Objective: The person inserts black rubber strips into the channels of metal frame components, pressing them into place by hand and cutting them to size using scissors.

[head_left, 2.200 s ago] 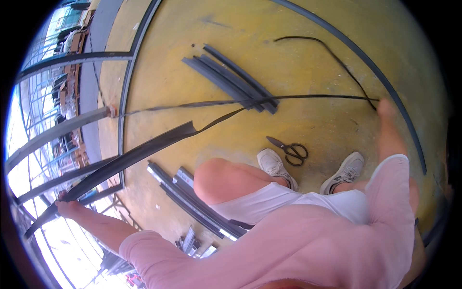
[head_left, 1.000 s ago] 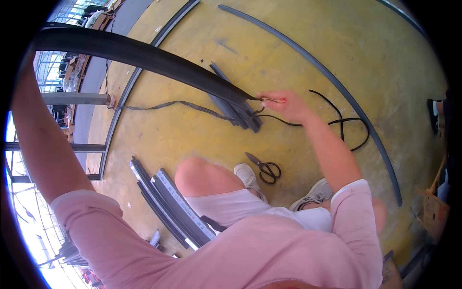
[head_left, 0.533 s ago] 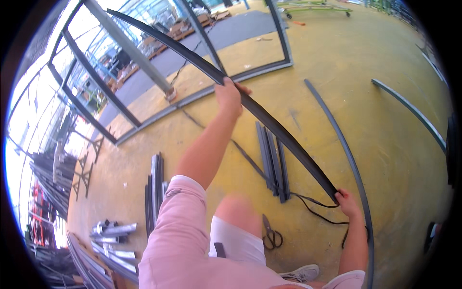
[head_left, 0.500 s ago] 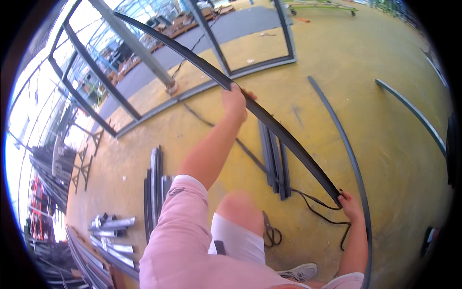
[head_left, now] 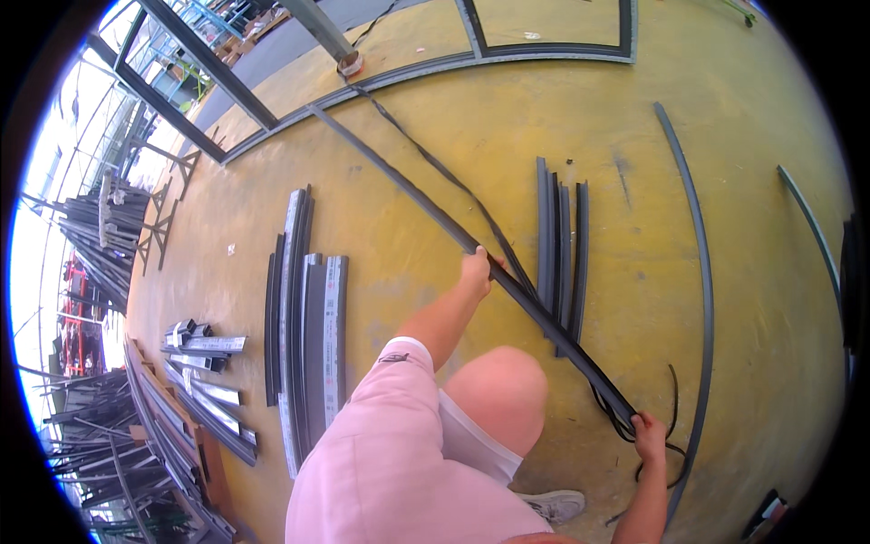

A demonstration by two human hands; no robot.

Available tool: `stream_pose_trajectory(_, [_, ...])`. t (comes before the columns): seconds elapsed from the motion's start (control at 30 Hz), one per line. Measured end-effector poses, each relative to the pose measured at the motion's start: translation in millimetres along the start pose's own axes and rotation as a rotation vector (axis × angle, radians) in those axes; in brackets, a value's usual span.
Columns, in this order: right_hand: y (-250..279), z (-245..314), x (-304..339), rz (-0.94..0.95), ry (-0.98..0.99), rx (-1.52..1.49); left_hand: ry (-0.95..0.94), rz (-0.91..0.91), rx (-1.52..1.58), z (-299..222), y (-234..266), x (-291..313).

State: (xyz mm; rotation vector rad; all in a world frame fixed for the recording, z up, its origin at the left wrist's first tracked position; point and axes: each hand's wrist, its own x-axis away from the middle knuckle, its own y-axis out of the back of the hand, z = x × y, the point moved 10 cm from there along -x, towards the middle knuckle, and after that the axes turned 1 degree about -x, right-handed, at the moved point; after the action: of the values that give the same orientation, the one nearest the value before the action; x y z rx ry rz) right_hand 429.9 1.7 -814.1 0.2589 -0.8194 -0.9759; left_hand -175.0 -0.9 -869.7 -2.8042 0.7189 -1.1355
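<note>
A long dark grey profile bar (head_left: 562,340) runs diagonally in front of me, from a frame's bottom rail down to the lower right. My left hand (head_left: 475,272) is closed round the bar near its middle. At the near end my right hand (head_left: 649,437) grips it, fingers partly hidden by the bar. A thin black strip (head_left: 426,152) trails across the floor beside the bar, passes under it, and lies in loose loops (head_left: 672,399) by my right hand. Several short dark profiles (head_left: 542,218) lie on the floor just beyond the bar.
A large metal frame (head_left: 208,68) stands at the far left. More profiles (head_left: 335,335) lie left of my bent knee (head_left: 497,385), with short pieces (head_left: 213,344) beyond them. Long single bars lie at the right (head_left: 698,236) and far right (head_left: 811,218).
The bar's far end has come down from high against the frame to near its bottom rail. Both hands have moved lower with it. My view has shifted; the scissors by my leg no longer show.
</note>
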Motion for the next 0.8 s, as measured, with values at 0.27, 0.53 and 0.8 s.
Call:
stream_pose_trajectory(0.27, [-6.8, 10.0, -20.6, -0.035, -0.009, 0.118, 0.222, 0.158, -0.072, 81.0, -28.1, 36.7])
stream_pose_trajectory(0.53, [-6.3, 26.4, -15.8, -0.050, -0.116, 0.124, 0.263, 0.233, -0.191, 91.7, -48.5, 78.0])
stream_pose_trajectory(0.8, [-8.2, 144.2, 28.4, -0.666, 0.281, 0.215, 0.228, 0.348, -0.139, 91.0, -55.4, 35.0])
